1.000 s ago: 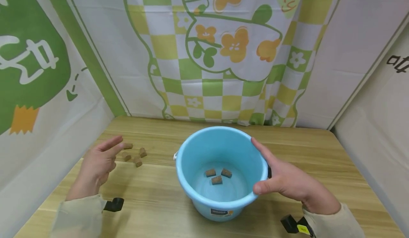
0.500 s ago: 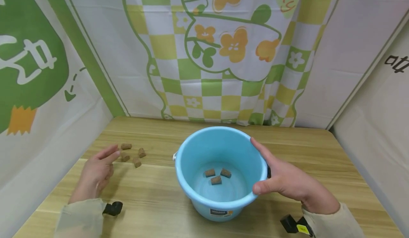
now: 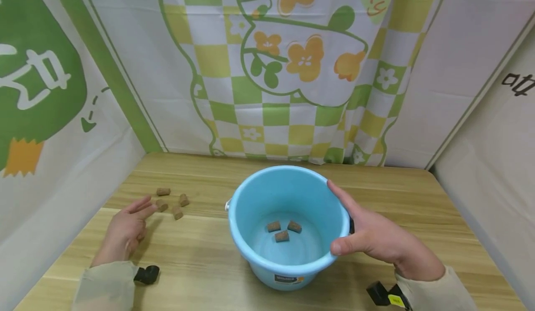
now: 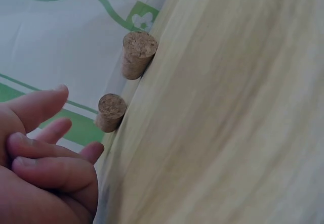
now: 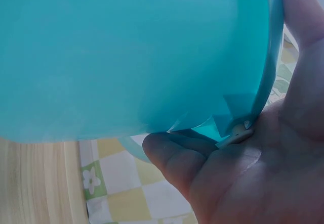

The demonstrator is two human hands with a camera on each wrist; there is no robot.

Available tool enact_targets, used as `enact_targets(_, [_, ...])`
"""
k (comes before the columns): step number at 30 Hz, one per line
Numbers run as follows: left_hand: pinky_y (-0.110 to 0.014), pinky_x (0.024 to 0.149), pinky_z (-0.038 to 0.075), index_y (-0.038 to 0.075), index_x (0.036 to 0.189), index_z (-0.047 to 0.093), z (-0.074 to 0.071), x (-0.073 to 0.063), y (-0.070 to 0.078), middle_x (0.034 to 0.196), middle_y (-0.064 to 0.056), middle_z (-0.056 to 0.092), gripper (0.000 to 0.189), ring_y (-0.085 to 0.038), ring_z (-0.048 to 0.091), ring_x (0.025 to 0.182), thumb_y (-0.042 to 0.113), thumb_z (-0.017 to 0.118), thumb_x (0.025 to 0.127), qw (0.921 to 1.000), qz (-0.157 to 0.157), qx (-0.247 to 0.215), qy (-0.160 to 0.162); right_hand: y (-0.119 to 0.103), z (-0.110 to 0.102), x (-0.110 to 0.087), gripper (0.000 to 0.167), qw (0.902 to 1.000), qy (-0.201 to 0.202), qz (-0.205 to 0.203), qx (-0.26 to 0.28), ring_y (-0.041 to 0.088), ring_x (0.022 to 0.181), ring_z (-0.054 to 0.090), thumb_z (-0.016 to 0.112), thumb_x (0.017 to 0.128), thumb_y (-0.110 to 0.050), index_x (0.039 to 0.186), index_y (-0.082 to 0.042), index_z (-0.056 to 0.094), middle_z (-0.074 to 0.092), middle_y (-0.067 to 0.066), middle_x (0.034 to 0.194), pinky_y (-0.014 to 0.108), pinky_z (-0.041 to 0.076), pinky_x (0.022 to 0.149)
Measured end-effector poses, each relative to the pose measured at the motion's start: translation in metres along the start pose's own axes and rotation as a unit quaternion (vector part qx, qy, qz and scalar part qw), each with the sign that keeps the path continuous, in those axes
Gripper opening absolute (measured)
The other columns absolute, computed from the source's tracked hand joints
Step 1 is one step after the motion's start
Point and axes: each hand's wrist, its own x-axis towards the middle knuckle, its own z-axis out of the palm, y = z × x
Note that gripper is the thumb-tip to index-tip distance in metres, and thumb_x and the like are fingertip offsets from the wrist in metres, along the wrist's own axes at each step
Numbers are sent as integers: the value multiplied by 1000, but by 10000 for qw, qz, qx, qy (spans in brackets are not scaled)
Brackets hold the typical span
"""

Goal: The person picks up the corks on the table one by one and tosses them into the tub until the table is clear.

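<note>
My right hand (image 3: 372,232) grips the rim of a light blue bucket (image 3: 288,267), its thumb and fingers spread along the right side. In the right wrist view, fingers (image 5: 177,158) bend against the outside of the bucket wall. Three corks (image 3: 282,236) lie on the bucket's floor. At the left, my left hand (image 3: 127,230) reaches low over the table beside several loose corks (image 3: 161,205). Some of its fingers extend and others fold toward the palm, holding nothing. Two corks (image 4: 111,113) appear just beyond the fingertips in the left wrist view.
A wood-grain table (image 3: 192,255) carries everything. Behind it hangs a green and yellow checked cloth (image 3: 267,116). White printed panels (image 3: 121,162) enclose the left and right sides. A small white handle fitting (image 3: 227,205) sticks out from the bucket's left side.
My left hand has moved slightly down, with its fingers lowered toward the nearest loose cork. The right hand and bucket have stayed in place, apart from a slight shift of the whole view.
</note>
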Motion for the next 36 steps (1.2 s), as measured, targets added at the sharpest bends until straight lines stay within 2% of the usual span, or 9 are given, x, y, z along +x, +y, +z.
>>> enact_targets(6, [-21, 41, 31, 16, 159, 28, 0, 6, -1, 163, -12, 20, 74, -2, 30, 44, 23, 68, 97, 9994, -153, -302, -100, -1, 0, -1, 120, 9999, 81, 16, -125, 38, 117, 52, 87, 79, -26, 161, -30, 0, 33, 26, 147, 47, 46, 92])
enact_targets(12, [-20, 41, 33, 15, 159, 27, 0, 15, -2, 162, -15, 22, 72, -2, 31, 44, 23, 66, 99, 9998, -28, -20, -177, -1, -1, -1, 119, 9997, 105, 19, -197, 38, 117, 52, 87, 79, -27, 161, -31, 1, 35, 25, 147, 49, 45, 92])
enact_targets(16, [-21, 39, 33, 16, 159, 28, 0, 18, -2, 162, -12, 22, 71, -2, 31, 43, 22, 65, 99, 9997, -60, 102, -209, 0, 0, 0, 119, 9998, 80, 11, -181, 38, 117, 52, 87, 79, -27, 161, -31, 1, 34, 25, 148, 48, 46, 92])
enact_targets(23, [-23, 39, 34, 14, 158, 29, 1, 23, -2, 159, -15, 28, 68, -3, 31, 43, 21, 64, 100, 9986, 0, 461, -254, 0, 0, -1, 119, 9996, 77, 2, -255, 37, 116, 53, 87, 79, -27, 161, -31, 0, 37, 25, 146, 49, 45, 92])
enact_targets(28, [-25, 38, 34, 13, 156, 36, 2, 24, -2, 155, -16, 35, 65, -3, 32, 42, 23, 65, 99, 9966, 12, 811, -115, -1, 0, -1, 119, 9998, 31, -27, -204, 37, 116, 53, 86, 80, -27, 161, -31, -1, 38, 25, 145, 49, 45, 93])
enact_targets(33, [-26, 37, 34, 11, 152, 43, 3, 24, -1, 152, -16, 36, 59, -3, 34, 42, 25, 65, 99, 9948, -32, 1013, -32, -1, 0, -1, 119, 9998, 40, -49, -199, 38, 116, 53, 86, 80, -26, 161, -30, -1, 38, 26, 145, 49, 45, 92])
enact_targets(36, [-28, 36, 34, 13, 152, 45, 2, 23, -2, 145, -14, 44, 58, -4, 34, 41, 29, 64, 99, 9934, -76, 1140, 42, -1, 1, -1, 119, 9999, 33, -58, -120, 39, 116, 53, 87, 80, -25, 161, -30, 0, 36, 26, 146, 48, 46, 92])
